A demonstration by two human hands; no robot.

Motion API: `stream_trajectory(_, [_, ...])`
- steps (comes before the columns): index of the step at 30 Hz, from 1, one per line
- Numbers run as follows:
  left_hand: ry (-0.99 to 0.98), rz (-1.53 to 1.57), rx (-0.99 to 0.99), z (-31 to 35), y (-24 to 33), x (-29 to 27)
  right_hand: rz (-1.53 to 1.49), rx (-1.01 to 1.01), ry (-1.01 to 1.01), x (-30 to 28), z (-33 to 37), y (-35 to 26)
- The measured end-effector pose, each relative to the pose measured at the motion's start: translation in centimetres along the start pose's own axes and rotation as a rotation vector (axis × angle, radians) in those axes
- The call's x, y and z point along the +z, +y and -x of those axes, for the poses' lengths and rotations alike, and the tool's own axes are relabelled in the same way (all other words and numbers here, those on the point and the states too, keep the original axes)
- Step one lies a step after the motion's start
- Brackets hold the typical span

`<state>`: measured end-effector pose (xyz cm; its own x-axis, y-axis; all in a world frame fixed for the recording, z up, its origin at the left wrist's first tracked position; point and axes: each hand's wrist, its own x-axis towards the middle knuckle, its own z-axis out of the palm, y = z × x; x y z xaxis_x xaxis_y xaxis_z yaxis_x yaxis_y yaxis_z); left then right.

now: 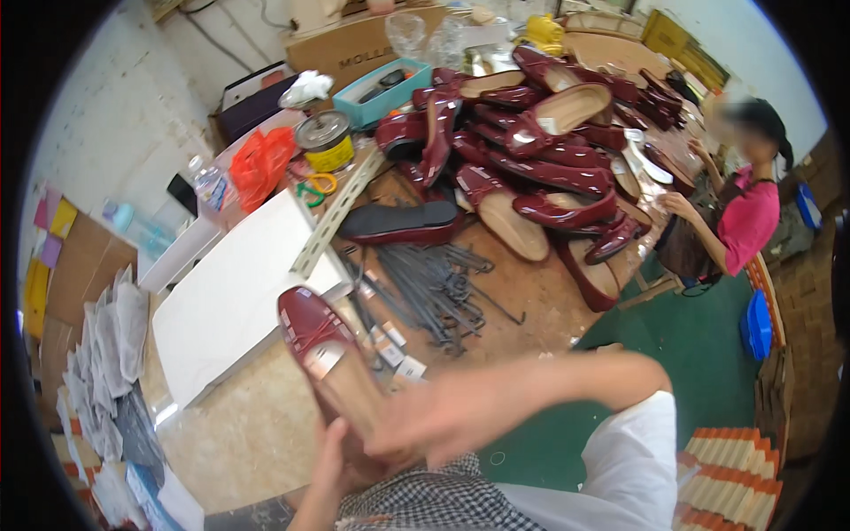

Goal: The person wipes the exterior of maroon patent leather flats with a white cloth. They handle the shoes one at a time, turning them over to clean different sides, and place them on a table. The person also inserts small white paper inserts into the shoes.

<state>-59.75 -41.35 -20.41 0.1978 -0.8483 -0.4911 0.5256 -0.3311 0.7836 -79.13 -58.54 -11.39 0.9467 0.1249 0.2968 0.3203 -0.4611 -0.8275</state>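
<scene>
A dark red patent loafer (312, 323) points away from me, its tan insole facing up and a pale label strip lying inside. My left hand (329, 469) grips it from the left near the heel, thumb along its side. Across the heel end reaches my right hand (434, 416), smeared by motion; whether its fingers pinch anything cannot be made out. Just right of the loafer lie small white tags (398, 356) and a bundle of dark bent metal rods (434, 288).
A heap of dark red shoes (549, 168) covers the table's far side. A white box (235, 301) with a slotted metal strip (336, 215) stands left, near a tin (324, 140) and scissors (316, 188). Grey-wrapped items (106, 345) line the left edge. A person in pink (748, 221) works at right.
</scene>
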Motion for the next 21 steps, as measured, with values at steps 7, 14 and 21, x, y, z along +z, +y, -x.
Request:
stream_trajectory(7, [0.705,-0.922,0.39,3.2,-2.6,-20.1,2.181,1.328,0.431,-22.4,18.4,11.4])
stream_trajectory(14, [0.519,-1.243,0.153,2.9,1.2,-17.4,1.343,0.777,0.606,-15.2,4.5,4.0])
stream_trajectory(21, [0.705,-1.184,0.28,4.9,0.8,-23.2,-0.19,0.644,0.731,9.4,-10.5,6.2])
